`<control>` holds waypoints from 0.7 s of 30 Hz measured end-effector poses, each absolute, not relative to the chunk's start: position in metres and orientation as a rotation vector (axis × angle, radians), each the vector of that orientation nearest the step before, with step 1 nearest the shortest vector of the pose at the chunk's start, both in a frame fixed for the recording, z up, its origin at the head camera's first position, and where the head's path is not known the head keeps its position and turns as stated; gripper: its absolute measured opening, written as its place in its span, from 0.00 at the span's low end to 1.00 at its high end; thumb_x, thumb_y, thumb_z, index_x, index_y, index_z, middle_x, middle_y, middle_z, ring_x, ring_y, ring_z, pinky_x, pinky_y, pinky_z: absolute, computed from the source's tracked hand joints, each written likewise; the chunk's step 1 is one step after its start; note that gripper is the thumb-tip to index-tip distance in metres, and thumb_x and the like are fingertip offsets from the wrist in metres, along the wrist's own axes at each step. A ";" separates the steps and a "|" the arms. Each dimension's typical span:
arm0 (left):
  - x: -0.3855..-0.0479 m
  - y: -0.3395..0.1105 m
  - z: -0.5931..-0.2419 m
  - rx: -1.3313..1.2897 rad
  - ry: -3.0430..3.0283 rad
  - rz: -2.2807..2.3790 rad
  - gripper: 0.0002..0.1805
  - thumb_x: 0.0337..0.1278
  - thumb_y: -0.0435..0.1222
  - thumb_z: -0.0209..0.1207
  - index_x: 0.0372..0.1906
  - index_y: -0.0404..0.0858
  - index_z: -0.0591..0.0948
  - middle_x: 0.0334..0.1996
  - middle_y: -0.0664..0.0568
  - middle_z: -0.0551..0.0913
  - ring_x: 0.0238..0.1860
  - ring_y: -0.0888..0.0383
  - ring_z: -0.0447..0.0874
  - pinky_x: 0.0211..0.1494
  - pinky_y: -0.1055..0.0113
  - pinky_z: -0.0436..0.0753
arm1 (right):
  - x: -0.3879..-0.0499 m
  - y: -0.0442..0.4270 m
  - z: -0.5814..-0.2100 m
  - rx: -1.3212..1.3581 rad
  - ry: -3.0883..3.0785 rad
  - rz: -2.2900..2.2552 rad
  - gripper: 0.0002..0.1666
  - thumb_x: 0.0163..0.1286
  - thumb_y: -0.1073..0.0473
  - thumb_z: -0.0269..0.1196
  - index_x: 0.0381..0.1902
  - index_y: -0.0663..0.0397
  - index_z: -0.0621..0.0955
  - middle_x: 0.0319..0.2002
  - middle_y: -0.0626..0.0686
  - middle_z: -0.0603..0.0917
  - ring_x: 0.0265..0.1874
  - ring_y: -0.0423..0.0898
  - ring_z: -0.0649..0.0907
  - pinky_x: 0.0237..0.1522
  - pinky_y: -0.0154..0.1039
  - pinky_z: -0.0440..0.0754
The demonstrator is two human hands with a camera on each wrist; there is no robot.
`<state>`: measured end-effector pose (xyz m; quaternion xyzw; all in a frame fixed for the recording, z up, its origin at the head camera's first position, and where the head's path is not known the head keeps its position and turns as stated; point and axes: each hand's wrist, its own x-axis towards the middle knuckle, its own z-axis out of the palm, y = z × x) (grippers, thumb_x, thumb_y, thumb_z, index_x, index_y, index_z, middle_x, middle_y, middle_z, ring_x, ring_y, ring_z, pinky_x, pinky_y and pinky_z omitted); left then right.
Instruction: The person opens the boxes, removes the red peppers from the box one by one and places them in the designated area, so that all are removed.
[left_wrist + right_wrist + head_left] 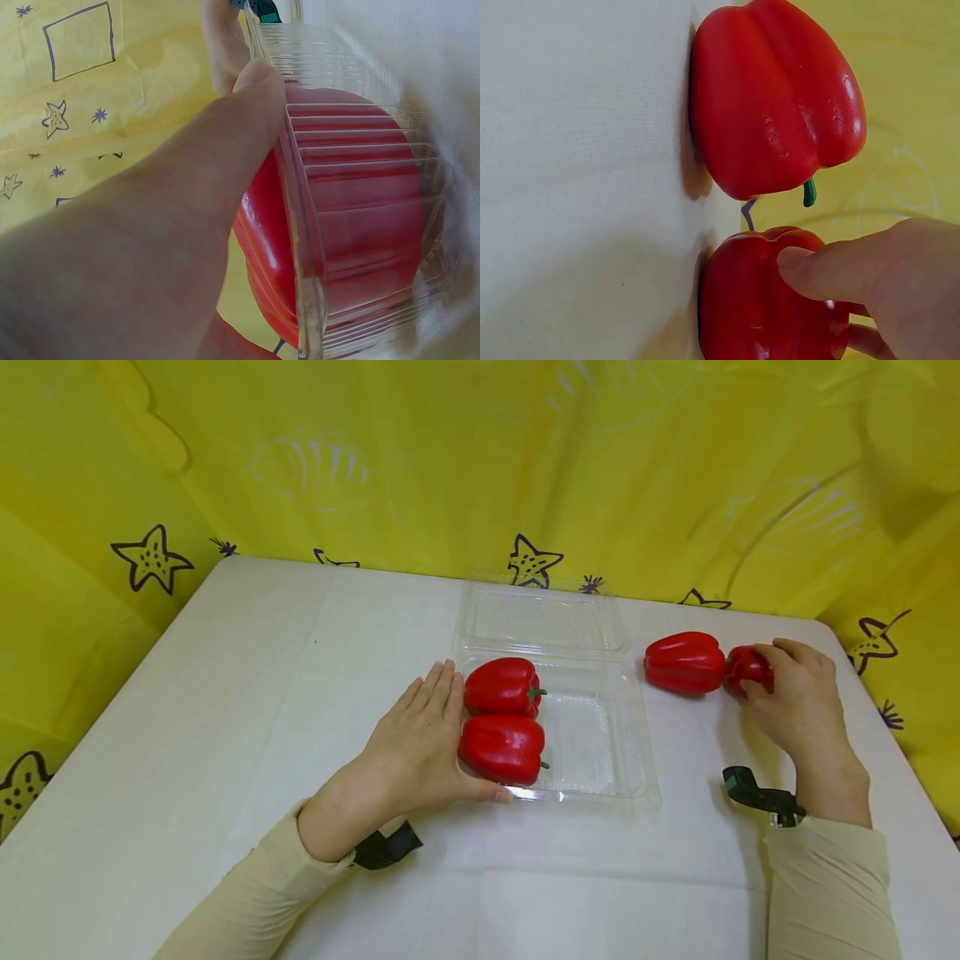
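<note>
Red bell peppers (501,749), four in all, show in the head view; two lie side by side in the left half of a clear plastic container (592,727), their green stems (541,692) pointing right, and two are on the white table (187,718) to the right of it; the lid (536,618) lies folded back on the far side, near a yellow curtain (420,435). The left hand (416,747) has its straight fingers along the container's left edge and its thumb stretched along the near edge; the right hand (798,697) holds the outermost pepper (750,670) between thumb and fingers, with the loose pepper (684,662) just to its left.

From the left wrist, the left thumb rests on the container's rim; red shows through the ribbed clear wall and past the rim, though the plastic blurs it, so I can't fairly tell the peppers apart there.

From the right wrist, the right thumb presses on the held pepper, the fingers partly hidden behind it; the loose pepper's green stem points towards it, a small gap between them.
</note>
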<state>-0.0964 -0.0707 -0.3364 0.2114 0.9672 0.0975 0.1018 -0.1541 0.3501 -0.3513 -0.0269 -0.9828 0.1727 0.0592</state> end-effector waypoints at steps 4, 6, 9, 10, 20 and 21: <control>-0.096 -0.071 -0.336 0.629 2.855 0.288 0.74 0.36 0.76 0.60 0.78 0.29 0.48 0.79 0.37 0.47 0.81 0.41 0.41 0.81 0.48 0.52 | -0.153 0.348 -0.350 -0.102 -2.971 0.536 0.30 0.67 0.70 0.56 0.66 0.75 0.66 0.68 0.78 0.58 0.71 0.77 0.51 0.68 0.74 0.56; -0.095 -0.071 -0.336 0.631 2.856 0.286 0.74 0.37 0.76 0.60 0.77 0.28 0.48 0.79 0.37 0.47 0.81 0.41 0.41 0.81 0.48 0.52 | -0.153 0.346 -0.347 -0.096 -2.935 0.543 0.29 0.67 0.69 0.56 0.65 0.76 0.67 0.67 0.79 0.60 0.71 0.77 0.52 0.70 0.72 0.54; -0.095 -0.071 -0.335 0.635 2.858 0.286 0.74 0.37 0.76 0.60 0.77 0.28 0.48 0.79 0.37 0.47 0.81 0.41 0.42 0.80 0.48 0.53 | -0.150 0.341 -0.340 -0.111 -2.874 0.566 0.27 0.68 0.67 0.54 0.64 0.76 0.69 0.66 0.79 0.61 0.70 0.75 0.54 0.69 0.71 0.56; -0.095 -0.070 -0.336 0.636 2.860 0.285 0.74 0.37 0.76 0.60 0.77 0.28 0.48 0.79 0.37 0.47 0.81 0.41 0.42 0.80 0.48 0.53 | -0.149 0.339 -0.337 -0.117 -2.856 0.577 0.27 0.69 0.67 0.53 0.64 0.75 0.69 0.66 0.78 0.62 0.70 0.75 0.54 0.69 0.71 0.56; -0.095 -0.071 -0.336 0.637 2.869 0.287 0.74 0.36 0.76 0.60 0.77 0.28 0.49 0.79 0.37 0.48 0.80 0.41 0.42 0.80 0.48 0.53 | -0.137 0.312 -0.311 -0.176 -2.746 0.671 0.27 0.72 0.64 0.53 0.68 0.67 0.70 0.73 0.68 0.60 0.75 0.64 0.54 0.69 0.69 0.60; -0.095 -0.071 -0.336 0.637 2.868 0.288 0.74 0.36 0.76 0.60 0.77 0.28 0.48 0.79 0.37 0.48 0.80 0.41 0.42 0.80 0.48 0.53 | -0.136 0.309 -0.310 -0.164 -2.738 0.672 0.27 0.72 0.65 0.53 0.67 0.67 0.70 0.72 0.68 0.60 0.75 0.64 0.54 0.69 0.69 0.60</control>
